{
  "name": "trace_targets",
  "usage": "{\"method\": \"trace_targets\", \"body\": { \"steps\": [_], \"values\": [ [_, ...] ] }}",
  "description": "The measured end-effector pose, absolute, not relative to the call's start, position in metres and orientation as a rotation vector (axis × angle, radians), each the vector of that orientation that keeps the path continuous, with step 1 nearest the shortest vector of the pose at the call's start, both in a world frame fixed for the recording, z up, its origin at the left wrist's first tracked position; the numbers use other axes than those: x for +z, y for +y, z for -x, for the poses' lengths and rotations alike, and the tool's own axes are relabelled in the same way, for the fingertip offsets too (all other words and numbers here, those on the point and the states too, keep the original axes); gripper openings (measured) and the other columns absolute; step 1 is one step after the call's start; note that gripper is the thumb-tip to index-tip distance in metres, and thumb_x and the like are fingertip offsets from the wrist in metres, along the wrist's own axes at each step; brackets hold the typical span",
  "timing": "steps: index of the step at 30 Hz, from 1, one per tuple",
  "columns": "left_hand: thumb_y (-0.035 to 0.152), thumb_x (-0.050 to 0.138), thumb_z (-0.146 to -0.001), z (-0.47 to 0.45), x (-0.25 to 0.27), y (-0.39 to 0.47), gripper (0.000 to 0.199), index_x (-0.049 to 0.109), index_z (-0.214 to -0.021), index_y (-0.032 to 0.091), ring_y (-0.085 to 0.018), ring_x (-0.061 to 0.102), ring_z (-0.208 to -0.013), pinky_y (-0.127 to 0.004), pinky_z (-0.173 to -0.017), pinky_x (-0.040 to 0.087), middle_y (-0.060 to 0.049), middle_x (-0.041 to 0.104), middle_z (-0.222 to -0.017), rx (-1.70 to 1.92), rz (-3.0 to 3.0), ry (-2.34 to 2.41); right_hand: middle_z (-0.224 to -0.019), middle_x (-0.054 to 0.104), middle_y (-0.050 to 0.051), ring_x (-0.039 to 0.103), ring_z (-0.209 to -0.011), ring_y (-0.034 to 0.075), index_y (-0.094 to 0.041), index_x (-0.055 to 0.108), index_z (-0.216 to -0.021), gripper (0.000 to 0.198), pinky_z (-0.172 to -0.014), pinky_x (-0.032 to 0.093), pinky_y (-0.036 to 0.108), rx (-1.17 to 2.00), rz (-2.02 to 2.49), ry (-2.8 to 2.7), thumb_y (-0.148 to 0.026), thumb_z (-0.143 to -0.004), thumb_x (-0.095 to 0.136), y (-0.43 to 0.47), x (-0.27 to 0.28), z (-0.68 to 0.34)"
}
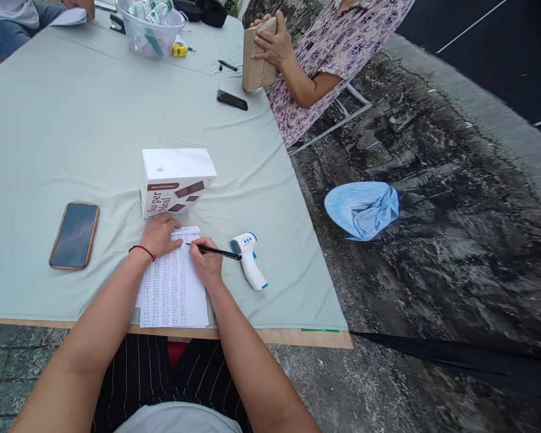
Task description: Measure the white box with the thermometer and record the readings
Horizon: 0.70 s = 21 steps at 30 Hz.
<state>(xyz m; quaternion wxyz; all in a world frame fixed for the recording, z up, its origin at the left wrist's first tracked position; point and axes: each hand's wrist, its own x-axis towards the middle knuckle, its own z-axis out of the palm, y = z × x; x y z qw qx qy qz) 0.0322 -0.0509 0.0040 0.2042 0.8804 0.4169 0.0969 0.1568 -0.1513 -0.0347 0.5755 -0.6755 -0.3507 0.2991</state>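
My right hand [208,262] grips a black pen [225,251], its tip near the top of a written sheet of paper [175,294]. Columns of small handwriting fill much of that sheet. My left hand [160,236] lies spread over the sheet's upper left, thumb toward the pen tip, its fingers close to the foot of a white box [180,165]. Whether they touch the box I cannot tell. Just right of the pen lies a white and blue infrared thermometer [249,260]. A smartphone [74,236] in a brown case rests to the left.
Across the table [94,120], a person's hands hold a cardboard box [259,57] at the right edge. Near it lie a dark phone [232,100] and another pen [228,65]. A clear tub [151,36] with bottles and a yellow tape measure [179,49] stand farther back. A blue hat [363,210] is off to the right.
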Motion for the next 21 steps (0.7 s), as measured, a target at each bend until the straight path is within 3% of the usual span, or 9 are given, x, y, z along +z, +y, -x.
{"method": "trace_targets", "body": {
  "steps": [21],
  "values": [
    [0.032, 0.069, -0.077, -0.0333, 0.0039, -0.0520, 0.034, 0.069, -0.106, 0.016, -0.028, 0.061, -0.106, -0.043, -0.095, 0.047, -0.011, 0.066, -0.109, 0.277, -2.464, 1.180, -0.063, 0.056, -0.003, 0.049, -0.063, 0.015, -0.023, 0.057, -0.068, 0.013, -0.064, 0.043, 0.030, 0.676, 1.602, -0.844, -0.036, -0.068, 0.055, -0.1507, -0.0309, -0.1573]
  ]
}}
